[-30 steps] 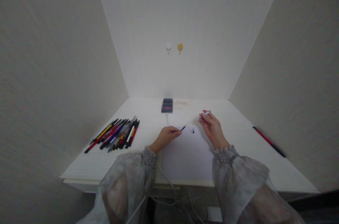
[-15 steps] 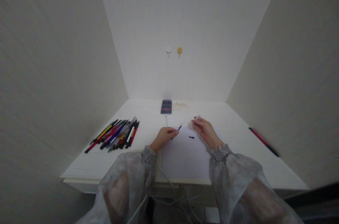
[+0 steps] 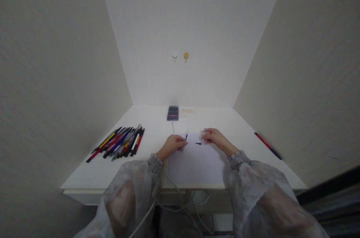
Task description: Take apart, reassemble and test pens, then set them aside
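Note:
Over the paper's far left part, my left hand (image 3: 174, 143) is closed, pinching a thin pen refill (image 3: 186, 137) with a dark upper end; it stands tilted, close to upright. To the right, my right hand (image 3: 215, 137) has its fingertips pressed together around a small clear piece (image 3: 204, 131), too blurred to name. Between both hands a small black pen part (image 3: 198, 143) lies on the white sheet of paper (image 3: 194, 166), touched by neither hand.
A pile of pens (image 3: 120, 142) in several colours lies at the left. One red and black pen (image 3: 267, 145) rests by the right wall. A phone (image 3: 173, 113) with a white cable (image 3: 172, 127) lies at the back. Cables (image 3: 174, 181) hang over the front edge.
The refill in my left hand has swung to a more upright angle. My right hand's fingers have drawn together and turned inward around the clear piece. The whole view has shifted slightly.

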Tool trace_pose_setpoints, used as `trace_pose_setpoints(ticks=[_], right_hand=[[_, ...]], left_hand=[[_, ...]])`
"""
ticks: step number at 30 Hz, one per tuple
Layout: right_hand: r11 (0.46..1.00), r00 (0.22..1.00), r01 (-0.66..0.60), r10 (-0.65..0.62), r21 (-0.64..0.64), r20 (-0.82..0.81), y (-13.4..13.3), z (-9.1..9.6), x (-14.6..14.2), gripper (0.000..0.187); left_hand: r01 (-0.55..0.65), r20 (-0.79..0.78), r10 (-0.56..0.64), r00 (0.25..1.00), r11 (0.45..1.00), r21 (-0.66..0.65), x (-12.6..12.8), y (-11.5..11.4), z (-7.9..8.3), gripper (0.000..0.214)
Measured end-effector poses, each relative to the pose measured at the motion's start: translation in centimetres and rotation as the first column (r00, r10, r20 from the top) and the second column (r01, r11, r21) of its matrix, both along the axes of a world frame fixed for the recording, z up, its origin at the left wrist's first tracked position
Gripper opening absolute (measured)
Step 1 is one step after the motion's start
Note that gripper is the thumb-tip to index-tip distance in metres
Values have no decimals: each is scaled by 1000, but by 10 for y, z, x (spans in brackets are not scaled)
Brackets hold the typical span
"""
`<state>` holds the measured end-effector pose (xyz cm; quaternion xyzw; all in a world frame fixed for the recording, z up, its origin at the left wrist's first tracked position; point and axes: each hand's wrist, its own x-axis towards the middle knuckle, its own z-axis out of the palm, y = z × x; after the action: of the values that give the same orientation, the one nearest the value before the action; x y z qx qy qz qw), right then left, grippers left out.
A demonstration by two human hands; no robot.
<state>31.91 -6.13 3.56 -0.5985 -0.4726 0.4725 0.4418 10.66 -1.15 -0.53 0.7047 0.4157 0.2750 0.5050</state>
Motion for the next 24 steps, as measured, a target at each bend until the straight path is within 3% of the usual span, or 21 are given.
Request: trace_pose_setpoints(ticks=[2, 5, 7, 11, 14, 19, 24], right_hand=[[999, 954, -2, 12, -33, 299, -1, -3, 4, 28], [994, 745, -32, 93, -103, 660, -2, -6, 6, 38], [991, 651, -45, 122, -123, 749, -2, -8, 6, 35], [992, 582, -61, 125, -110, 803, -3, -8, 3, 13], [994, 551, -63, 107, -87, 827, -4, -9, 2, 13], [999, 548, -42, 28, -5, 836, -6, -11, 4, 29], [968, 666, -79, -125, 236, 735, -8, -4, -7, 20]], left_hand=[[-9, -18, 8, 1000, 999, -34, 0, -4, 1, 29], [-11, -41, 9, 999, 998, -64, -1, -9, 3, 27], [-7, -42, 4, 999, 997, -73, -2, -11, 3, 26], [-13, -33, 11, 999, 997, -72, -6, -13, 0, 26], [-13, -30, 12, 999, 998, -59, -7, -14, -2, 27], [-28, -28, 27, 999, 999, -43, -7, -18, 2, 28], [-29, 41, 31, 999, 999, -40, -6, -22, 7, 28]])
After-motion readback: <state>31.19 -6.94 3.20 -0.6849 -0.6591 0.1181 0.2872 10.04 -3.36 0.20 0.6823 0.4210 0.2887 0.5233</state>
